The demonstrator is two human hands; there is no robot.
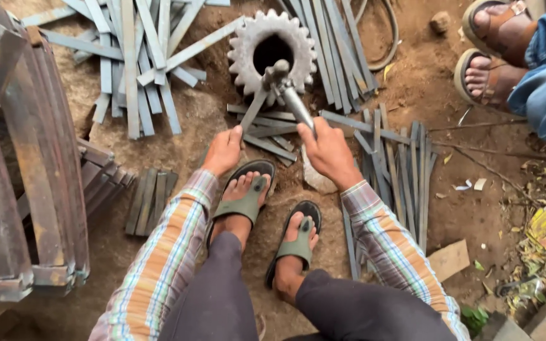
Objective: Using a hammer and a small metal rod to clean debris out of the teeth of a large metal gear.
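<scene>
**Both hands forward, arms reaching past the knees**

The left hand (222, 151) is stretched out ahead of the body, knuckles up, with the fingers curled down and the thumb pointing forward. The right hand (327, 151) sits level with it (a little apart, not touching), closed in a fist-like grip with the back of the hand facing the camera. Both forearms run forward in striped sleeves, angled inward from the elbows. The knees are bent, and the feet rest between the arms.

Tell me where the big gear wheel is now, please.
In the head view, the toothed gear wheel lies flat on the dirt ground at top centre, ahead of both hands, among flat metal strips, with the hammer head on its near rim.
</scene>
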